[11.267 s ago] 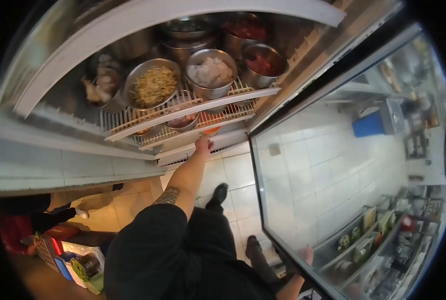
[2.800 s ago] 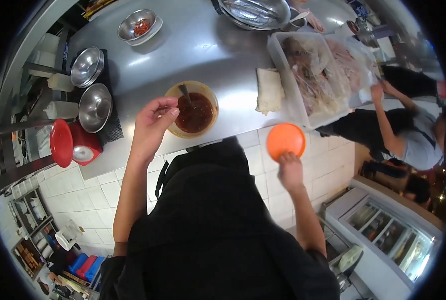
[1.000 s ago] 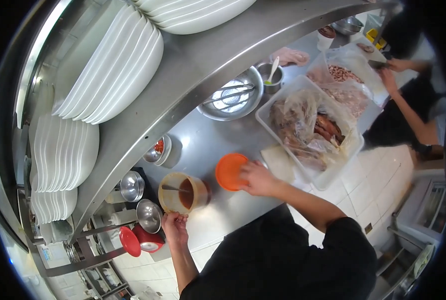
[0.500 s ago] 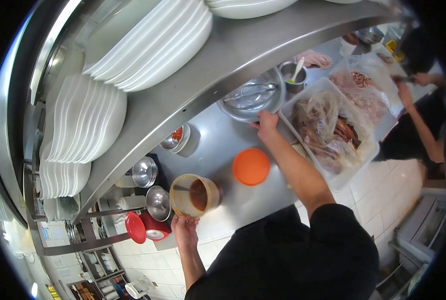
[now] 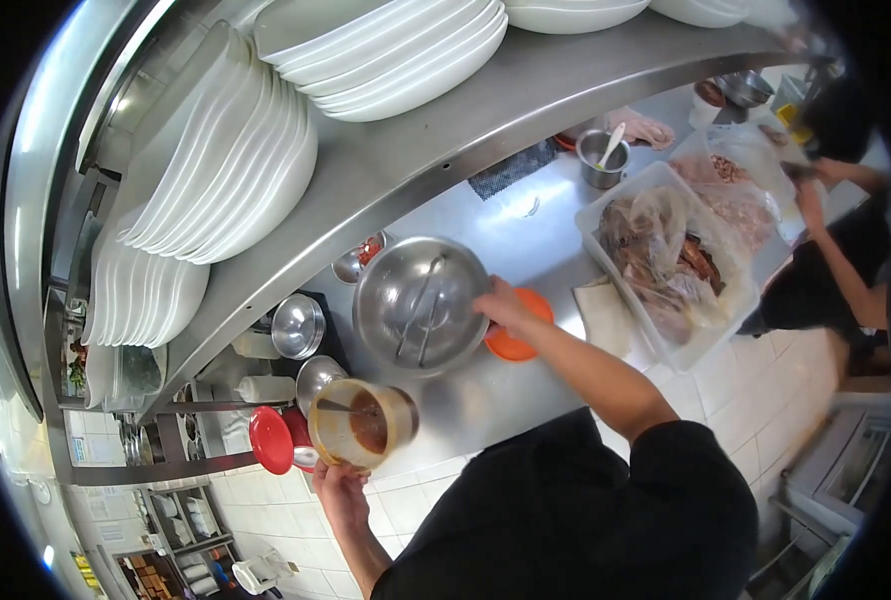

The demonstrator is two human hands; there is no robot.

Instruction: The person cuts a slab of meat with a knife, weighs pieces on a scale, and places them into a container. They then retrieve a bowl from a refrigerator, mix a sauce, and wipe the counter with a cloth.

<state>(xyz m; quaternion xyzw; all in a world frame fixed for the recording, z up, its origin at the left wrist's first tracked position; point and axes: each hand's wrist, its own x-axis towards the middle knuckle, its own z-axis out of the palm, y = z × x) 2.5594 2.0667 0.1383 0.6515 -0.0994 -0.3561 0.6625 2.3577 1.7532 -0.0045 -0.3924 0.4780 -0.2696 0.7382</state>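
Observation:
My right hand (image 5: 503,303) grips the rim of a large metal bowl (image 5: 381,310) with metal tongs (image 5: 421,312) lying inside. The bowl is over the middle of the steel counter, partly in front of an orange round lid (image 5: 512,347). Low on the left, my left hand (image 5: 342,490) pinches the rim of a yellowish plastic tub (image 5: 404,418). The tub is tilted toward me, showing brown sauce (image 5: 369,428) and a utensil handle inside. A small metal bowl of chopped red pieces (image 5: 370,250) sits just behind the large bowl.
Stacked white plates (image 5: 236,160) fill the shelf above the counter. To the right stands a clear plastic bin (image 5: 606,255) of bagged meat, with a metal pot (image 5: 606,172) behind it. A co-worker's hands (image 5: 814,195) are at the far right. A red scale (image 5: 272,440) stands left of the tub.
My right hand has brought the metal bowl with the tongs left and nearer to me, uncovering a dark mesh mat. The tub has shifted slightly left and down with my left hand.

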